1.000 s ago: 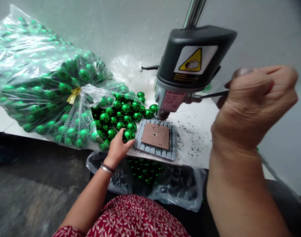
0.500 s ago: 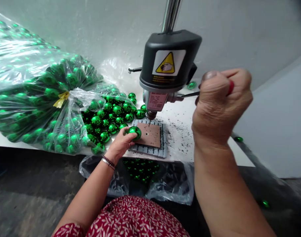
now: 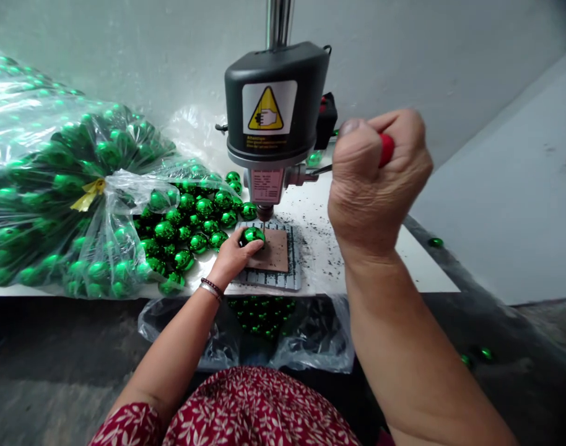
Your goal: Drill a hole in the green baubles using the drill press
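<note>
A shiny green ball (image 3: 254,235) is gripped by my left hand (image 3: 234,253) over the brown board (image 3: 276,253) on the slotted metal base plate (image 3: 292,272). Just above and to the right of the ball is the bit of a drill press (image 3: 271,105), under its chuck (image 3: 265,212). Whether the bit touches the ball I cannot tell. My right hand (image 3: 378,179) is wrapped round the red knob (image 3: 386,150) of the press's feed lever, right of the drill head. More green balls (image 3: 199,223) lie loose left of the base plate.
A big clear plastic bag (image 3: 55,204) of green balls, tied with a yellow strip (image 3: 88,194), fills the table's left side. Dark shavings litter the white table (image 3: 357,272). Below its front edge, a plastic-lined container (image 3: 311,347) holds more balls. A few balls lie on the floor, right.
My left hand has brought the ball further over the board, up against the drill bit's position. My right hand stays on the lever knob. The whole view has shifted slightly.
</note>
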{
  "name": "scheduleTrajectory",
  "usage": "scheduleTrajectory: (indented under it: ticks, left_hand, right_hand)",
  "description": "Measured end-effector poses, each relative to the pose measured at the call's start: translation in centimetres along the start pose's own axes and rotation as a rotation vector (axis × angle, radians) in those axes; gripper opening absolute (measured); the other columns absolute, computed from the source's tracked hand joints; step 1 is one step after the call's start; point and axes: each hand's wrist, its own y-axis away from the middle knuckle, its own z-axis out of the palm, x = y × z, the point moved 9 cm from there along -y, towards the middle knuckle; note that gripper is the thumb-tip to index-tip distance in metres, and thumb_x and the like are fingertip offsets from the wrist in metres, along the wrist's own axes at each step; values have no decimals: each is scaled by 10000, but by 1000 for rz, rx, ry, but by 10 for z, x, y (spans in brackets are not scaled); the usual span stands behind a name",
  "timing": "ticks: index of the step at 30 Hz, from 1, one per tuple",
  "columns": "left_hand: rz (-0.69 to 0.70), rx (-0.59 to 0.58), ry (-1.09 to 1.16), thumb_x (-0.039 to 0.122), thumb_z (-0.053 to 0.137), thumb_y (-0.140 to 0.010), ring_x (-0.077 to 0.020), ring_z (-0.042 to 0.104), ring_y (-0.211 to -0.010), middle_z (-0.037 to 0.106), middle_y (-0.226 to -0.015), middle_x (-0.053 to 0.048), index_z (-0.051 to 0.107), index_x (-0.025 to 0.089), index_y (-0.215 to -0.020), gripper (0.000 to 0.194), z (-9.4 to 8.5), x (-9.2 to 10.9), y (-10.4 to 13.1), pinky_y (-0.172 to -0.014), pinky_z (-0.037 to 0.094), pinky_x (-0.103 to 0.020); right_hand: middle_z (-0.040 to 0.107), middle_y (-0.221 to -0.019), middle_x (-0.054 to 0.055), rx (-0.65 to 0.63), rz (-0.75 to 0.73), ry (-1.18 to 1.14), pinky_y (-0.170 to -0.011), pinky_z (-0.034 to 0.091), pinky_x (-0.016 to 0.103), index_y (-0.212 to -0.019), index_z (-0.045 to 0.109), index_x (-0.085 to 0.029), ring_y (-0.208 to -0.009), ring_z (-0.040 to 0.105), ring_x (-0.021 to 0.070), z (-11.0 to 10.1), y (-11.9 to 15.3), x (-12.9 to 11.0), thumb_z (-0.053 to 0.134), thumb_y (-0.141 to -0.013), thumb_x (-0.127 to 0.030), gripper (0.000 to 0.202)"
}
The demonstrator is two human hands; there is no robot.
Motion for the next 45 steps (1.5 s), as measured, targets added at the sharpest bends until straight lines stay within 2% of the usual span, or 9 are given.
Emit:
scheduleTrajectory:
  ticks: [7,13,17,24,33,39,45]
  left_hand:
    - [-6,-9,-229,378,711,-721,-245,624,-1059,692,-1145,-58,544,219,-1327,649,4,9,-1,-947,456,-363]
    - [105,11,-439,373,757,-673,-281,614,-1055,683,-1172,-51,590,278,-1283,639,11,22,2,-946,447,-409]
    - [100,8,-415,385,749,-680,-277,621,-1038,696,-1114,-30,590,306,-1272,617,14,18,2,-926,452,-407]
    - [93,24,-370,396,743,-679,-263,635,-985,712,-1027,-26,575,291,-1290,643,14,14,4,-875,475,-366]
    - [106,34,-331,383,760,-669,-272,627,-1022,703,-1104,-42,583,288,-1279,642,16,10,4,-909,476,-387]
    - [120,36,-318,377,769,-668,-267,623,-1047,696,-1097,-38,582,304,-1275,640,16,11,4,-909,481,-365]
    - [141,37,-328,386,761,-677,-261,637,-1020,699,-1095,-35,574,302,-1275,632,17,11,5,-882,487,-364]
  right_hand:
    - [375,-653,-59,14,-20,-24,-637,295,109,-719,448,-88,-606,311,-52,-2,2,-1,447,-845,-350,290]
    - [370,-649,-60,6,-13,-30,-640,307,112,-721,436,-97,-607,322,-53,-3,2,0,449,-848,-344,278]
    - [408,-649,-52,-2,-39,-41,-636,327,119,-743,462,-104,-617,343,-42,-3,3,0,448,-853,-382,300]
    - [438,-656,-36,19,-75,-41,-609,352,141,-734,483,-114,-611,372,-22,-8,17,5,486,-817,-387,285]
    - [432,-632,-36,39,-66,-37,-579,337,165,-712,468,-141,-581,365,1,-12,27,13,526,-765,-399,269]
    - [516,-630,-26,89,-89,-17,-570,367,170,-696,508,-140,-580,435,15,-14,36,16,541,-739,-372,238]
    - [539,-634,-29,127,-99,-9,-565,385,181,-692,500,-165,-576,464,32,-15,46,21,546,-759,-375,225]
